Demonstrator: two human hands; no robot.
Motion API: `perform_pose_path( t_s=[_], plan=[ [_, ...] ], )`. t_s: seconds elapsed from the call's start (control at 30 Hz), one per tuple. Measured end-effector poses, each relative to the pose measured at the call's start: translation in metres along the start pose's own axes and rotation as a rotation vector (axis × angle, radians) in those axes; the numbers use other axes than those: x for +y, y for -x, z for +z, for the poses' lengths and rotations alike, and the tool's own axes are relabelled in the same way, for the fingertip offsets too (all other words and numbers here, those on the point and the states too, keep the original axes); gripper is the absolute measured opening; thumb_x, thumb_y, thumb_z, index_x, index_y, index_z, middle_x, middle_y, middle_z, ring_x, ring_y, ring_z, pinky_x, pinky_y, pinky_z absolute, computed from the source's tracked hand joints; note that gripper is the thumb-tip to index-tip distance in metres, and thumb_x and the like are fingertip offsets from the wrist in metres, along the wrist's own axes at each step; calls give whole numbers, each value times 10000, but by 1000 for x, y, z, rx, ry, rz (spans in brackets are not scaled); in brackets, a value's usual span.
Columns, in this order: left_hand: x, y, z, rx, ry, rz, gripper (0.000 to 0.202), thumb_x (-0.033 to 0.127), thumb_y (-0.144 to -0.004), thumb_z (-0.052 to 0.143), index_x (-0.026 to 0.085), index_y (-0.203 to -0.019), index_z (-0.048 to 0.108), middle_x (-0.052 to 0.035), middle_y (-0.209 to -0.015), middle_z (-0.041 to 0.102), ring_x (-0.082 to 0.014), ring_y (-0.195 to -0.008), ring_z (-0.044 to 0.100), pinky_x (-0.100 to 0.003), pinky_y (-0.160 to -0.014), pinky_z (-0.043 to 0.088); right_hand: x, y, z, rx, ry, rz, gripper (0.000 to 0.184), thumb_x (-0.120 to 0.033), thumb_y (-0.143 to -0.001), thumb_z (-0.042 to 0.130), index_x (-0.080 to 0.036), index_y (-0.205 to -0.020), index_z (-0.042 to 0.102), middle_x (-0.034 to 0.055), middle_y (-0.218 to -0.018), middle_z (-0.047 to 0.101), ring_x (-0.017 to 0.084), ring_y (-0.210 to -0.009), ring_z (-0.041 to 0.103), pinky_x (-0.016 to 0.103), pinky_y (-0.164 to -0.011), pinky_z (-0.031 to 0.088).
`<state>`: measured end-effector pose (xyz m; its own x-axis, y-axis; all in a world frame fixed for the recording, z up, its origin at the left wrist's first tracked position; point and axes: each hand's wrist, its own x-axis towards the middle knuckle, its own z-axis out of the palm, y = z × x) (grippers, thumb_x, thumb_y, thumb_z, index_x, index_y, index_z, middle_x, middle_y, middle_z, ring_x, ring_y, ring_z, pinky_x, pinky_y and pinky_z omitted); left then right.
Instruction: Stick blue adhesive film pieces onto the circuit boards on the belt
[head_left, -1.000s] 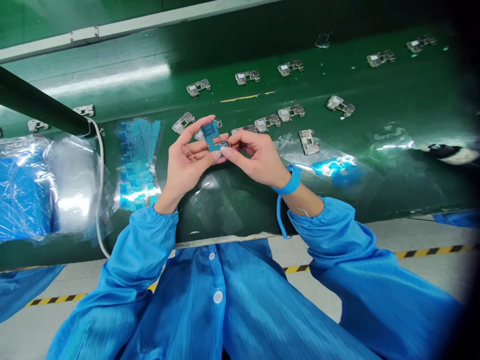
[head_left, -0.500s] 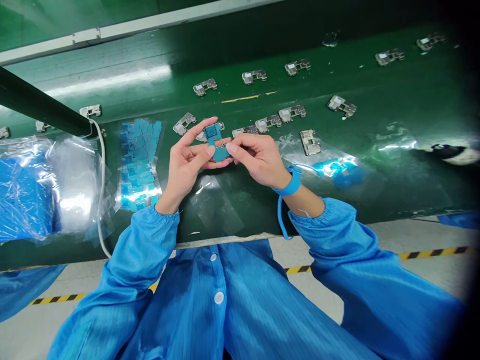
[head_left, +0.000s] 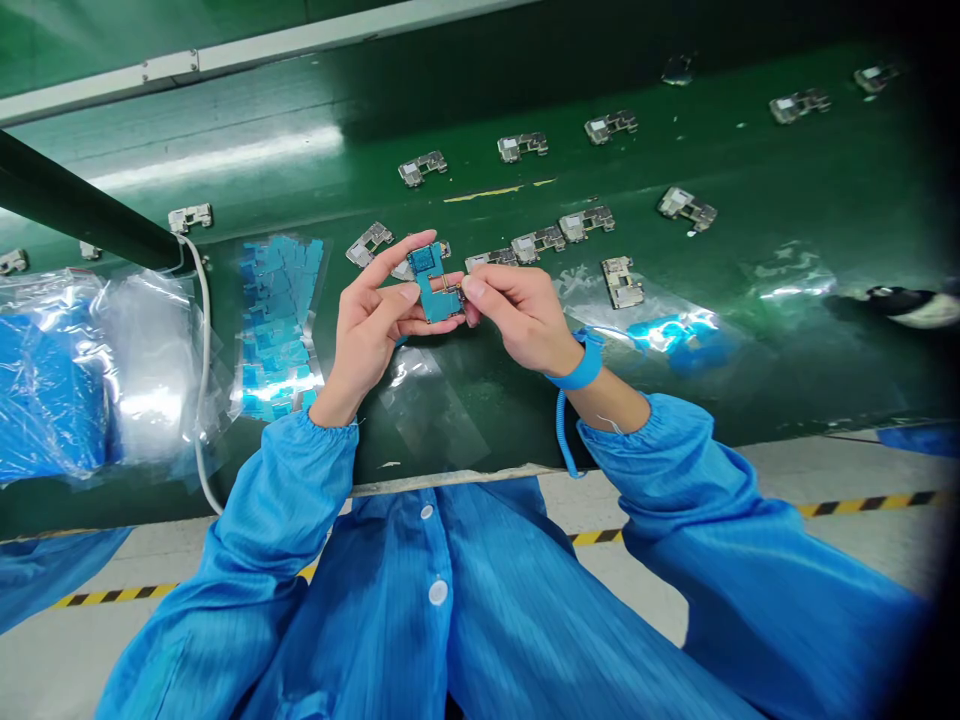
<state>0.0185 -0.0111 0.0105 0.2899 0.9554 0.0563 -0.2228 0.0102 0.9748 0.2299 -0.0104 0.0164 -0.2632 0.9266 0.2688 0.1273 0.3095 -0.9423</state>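
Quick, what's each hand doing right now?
Left hand: closed, holding the blue circuit board at its left side.
Right hand: closed, pinching the same board at its right edge.

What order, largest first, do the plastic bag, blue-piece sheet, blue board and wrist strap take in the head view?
Plastic bag, then blue-piece sheet; blue board and wrist strap look alike, so unranked.

Pipe (head_left: 75,195) left, metal frames (head_left: 534,244) ahead, probably low

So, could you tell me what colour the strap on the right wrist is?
The wrist strap is bright blue, best seen in the head view.
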Motion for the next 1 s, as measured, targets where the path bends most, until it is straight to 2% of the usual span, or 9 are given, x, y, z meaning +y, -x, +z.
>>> perform_pose_path(
  t_s=[0.17,0.3,0.4,0.53,0.63,0.83,1.0],
  plan=[
    [-2,1,1,23,-58,34,601,588,-1024,769,334,-1553,640,-34,-1013,853,-381,-1268,833,-488,-873,791,-1,0,0,-9,27,4,686,-798,-1066,577,-235,-675,586,18,-664,604,181,-676,535,365,-685,429],
    [-4,1,1,26,-66,49,607,598,-1012,804,337,-1536,643,-40,-1081,864,-371,-1278,830,-440,-843,792,0,-1,0,-33,33,-7,616,-756,-1056,636,-228,-740,658,15,-700,655,174,-678,552,359,-694,434],
    [-4,2,3,59,-70,50,586,561,-977,869,327,-1479,675,-34,-1134,882,-307,-1089,887,-365,-777,788,2,0,1,-64,24,-25,519,-679,-1056,687,-224,-810,717,28,-775,732,176,-709,604,352,-710,465],
    [-2,3,7,108,-80,44,506,534,-974,885,293,-1384,711,-24,-1106,899,-216,-801,886,-277,-655,754,4,1,3,-71,61,-63,420,-574,-1055,714,-219,-835,743,29,-794,749,170,-711,606,337,-703,473],
    [-2,3,9,133,-93,29,478,541,-985,871,280,-1352,710,-21,-1078,902,-189,-729,869,-233,-585,715,5,1,4,-67,97,-62,392,-554,-1041,719,-223,-831,744,24,-768,732,172,-700,586,329,-676,461],
    [-8,3,10,185,-77,14,422,535,-967,881,261,-1229,694,-1,-995,896,-158,-615,820,-208,-474,645,7,2,6,-86,117,-76,341,-479,-1038,724,-217,-820,747,15,-746,719,152,-668,551,315,-664,447],
    [-8,1,9,179,-14,-39,418,494,-936,915,261,-1219,713,0,-973,881,-158,-583,793,-233,-473,640,7,6,6,-110,103,-38,306,-426,-1054,705,-206,-844,730,24,-781,747,157,-689,593,316,-676,471]
  ],
)
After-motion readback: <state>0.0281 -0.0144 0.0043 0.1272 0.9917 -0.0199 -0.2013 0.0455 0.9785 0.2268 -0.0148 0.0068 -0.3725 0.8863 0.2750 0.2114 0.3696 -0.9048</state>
